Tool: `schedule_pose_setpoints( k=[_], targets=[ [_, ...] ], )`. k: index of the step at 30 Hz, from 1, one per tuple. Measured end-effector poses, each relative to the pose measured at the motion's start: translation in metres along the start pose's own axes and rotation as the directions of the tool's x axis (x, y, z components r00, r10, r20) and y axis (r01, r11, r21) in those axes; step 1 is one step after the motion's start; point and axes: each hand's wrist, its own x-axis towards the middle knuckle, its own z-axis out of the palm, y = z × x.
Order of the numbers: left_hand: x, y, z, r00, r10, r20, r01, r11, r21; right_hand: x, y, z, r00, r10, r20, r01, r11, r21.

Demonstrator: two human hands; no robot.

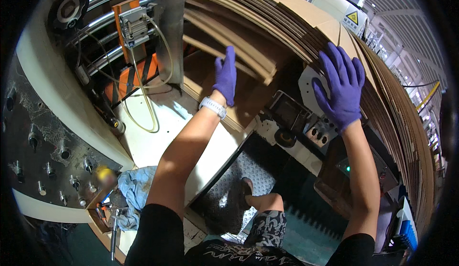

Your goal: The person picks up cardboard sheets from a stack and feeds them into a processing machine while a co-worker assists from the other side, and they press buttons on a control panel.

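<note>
My left hand (225, 77), in a purple glove, is held upright with its fingers stretched and nothing in its grip. Just beyond it, several brown cardboard sheets (248, 50) are blurred by motion, inside the machine opening. Whether the left fingers touch them I cannot tell. On the right, my right hand (343, 86), also gloved in purple, has its fingers spread and lies at the edges of a tall stack of flat cardboard sheets (382, 89). This stack curves from the top middle down the right side.
To the left stands a metal machine frame with a pneumatic cylinder block (135, 27) and looping hoses. A control box with knobs (317, 134) sits below the right hand. At lower left are a blue rag (136, 189) and a box of tools (103, 208). A tread-plate step (258, 170) lies below.
</note>
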Motion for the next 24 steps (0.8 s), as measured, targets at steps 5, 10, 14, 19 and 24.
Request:
schedule_pose_setpoints(
  k=[5, 10, 14, 19, 24],
  targets=[
    [0.012, 0.022, 0.022, 0.84, 0.489, -0.235, -0.457, 0.872, 0.177, -0.068, 0.012, -0.062, 0.954, 0.239, -0.179, -0.254, 0.965, -0.068],
    [0.031, 0.018, 0.05, 0.482, 0.871, 0.091, -0.73, 0.342, 0.591, -0.144, 0.079, -0.068, 0.915, 0.269, -0.3, -0.364, 0.872, -0.328],
    [0.028, -0.058, -0.001, 0.629, 0.724, 0.283, -0.438, 0.029, 0.898, -0.134, 0.072, -0.057, 0.907, 0.216, -0.362, -0.307, 0.927, -0.215],
    [-0.026, -0.171, -0.131, 0.855, 0.483, 0.189, -0.281, 0.127, 0.951, -0.172, -0.036, 0.044, 0.984, 0.18, -0.008, -0.152, 0.852, 0.501],
    [-0.048, -0.227, -0.152, 0.864, 0.503, 0.027, -0.212, 0.315, 0.925, -0.272, -0.145, 0.304, 0.205, 0.322, 0.924, -0.866, -0.381, 0.325]
  ],
)
